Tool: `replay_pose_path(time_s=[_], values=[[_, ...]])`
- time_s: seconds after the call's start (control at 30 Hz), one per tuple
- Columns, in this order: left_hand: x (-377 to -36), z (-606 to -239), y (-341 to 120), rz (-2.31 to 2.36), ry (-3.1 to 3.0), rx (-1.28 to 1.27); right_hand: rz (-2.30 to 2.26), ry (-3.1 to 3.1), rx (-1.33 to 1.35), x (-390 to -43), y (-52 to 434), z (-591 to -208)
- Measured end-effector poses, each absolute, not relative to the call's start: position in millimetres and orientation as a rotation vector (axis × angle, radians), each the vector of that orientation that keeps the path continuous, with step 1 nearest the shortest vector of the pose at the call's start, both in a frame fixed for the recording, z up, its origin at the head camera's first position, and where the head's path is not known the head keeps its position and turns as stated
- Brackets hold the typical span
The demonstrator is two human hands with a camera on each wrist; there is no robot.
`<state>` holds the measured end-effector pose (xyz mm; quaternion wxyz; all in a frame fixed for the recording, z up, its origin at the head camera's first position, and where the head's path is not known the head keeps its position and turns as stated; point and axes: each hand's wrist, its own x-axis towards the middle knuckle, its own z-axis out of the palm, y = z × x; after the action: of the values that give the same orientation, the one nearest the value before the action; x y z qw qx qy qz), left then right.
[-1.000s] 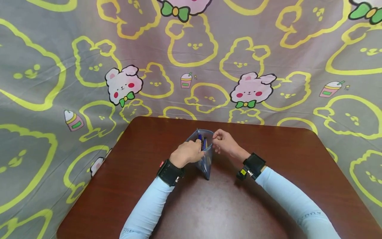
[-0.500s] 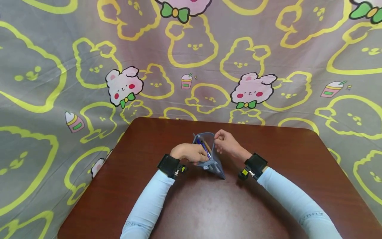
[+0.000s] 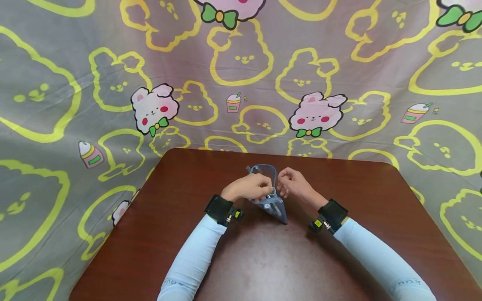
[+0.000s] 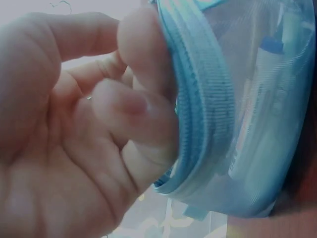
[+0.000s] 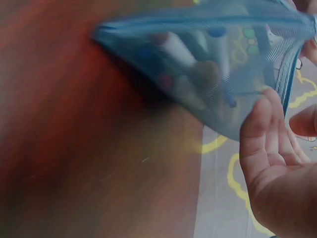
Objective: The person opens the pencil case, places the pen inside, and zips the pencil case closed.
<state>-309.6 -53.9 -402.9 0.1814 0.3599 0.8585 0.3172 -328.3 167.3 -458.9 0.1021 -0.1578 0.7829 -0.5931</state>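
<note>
Over the middle of the brown table (image 3: 180, 234), near its far edge, the blue mesh pouch (image 3: 272, 200) stands with its mouth open towards the patterned cloth (image 3: 75, 83), and pens (image 5: 198, 64) show through its netting. The left hand (image 3: 250, 187) has curled fingers (image 4: 133, 106) round the zipper rim and grips it. The right hand (image 3: 295, 186) is just beside the opposite rim, fingers loosely bent, though I cannot tell whether it has hold of anything.
</note>
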Motion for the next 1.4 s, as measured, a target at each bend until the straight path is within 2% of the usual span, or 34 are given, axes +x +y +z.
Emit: replay_pose_path(time_s=[0.23,0.4,0.63,0.9,1.4], values=[[-309.4,-400.2,-47.9,0.880,2.480,0.967,-1.598,2.403,-0.680,-289.3,190.5,-461.1],[-310.7,-398.1,-41.4,0.914,2.456,1.003,-1.271,2.748,-0.838,-258.1,192.6,-456.9],[-312.9,-394.8,-34.1,0.892,2.452,1.050,-1.003,3.064,-1.096,-247.5,178.2,-456.7],[-318.1,-394.6,-33.0,0.751,2.579,1.075,-0.988,3.089,-1.106,-245.3,179.8,-457.2],[-318.7,-392.6,-35.0,0.430,2.987,0.831,-0.981,3.077,-1.040,-227.8,180.9,-454.6]])
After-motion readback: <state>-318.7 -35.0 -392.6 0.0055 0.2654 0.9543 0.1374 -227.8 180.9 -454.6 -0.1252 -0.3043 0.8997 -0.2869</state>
